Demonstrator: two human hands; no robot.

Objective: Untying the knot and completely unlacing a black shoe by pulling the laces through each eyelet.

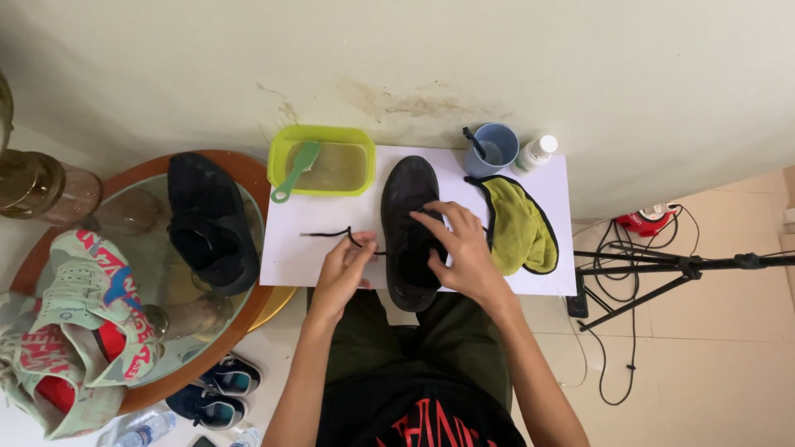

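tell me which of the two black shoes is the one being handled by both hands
The black shoe lying on the white sheet in front of the person: the right hand rests on it and the left hand pulls its black lace. The other black shoe sits untouched on the round glass table.

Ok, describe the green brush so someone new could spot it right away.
Find the white board on the person's lap. At its far left corner sits a lime-green plastic tub of murky water. The green brush leans across the tub's left rim, the only long-handled thing there.

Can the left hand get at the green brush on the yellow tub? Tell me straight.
Probably yes. The left hand holds the black lace, and only bare white board lies between it and the green brush.
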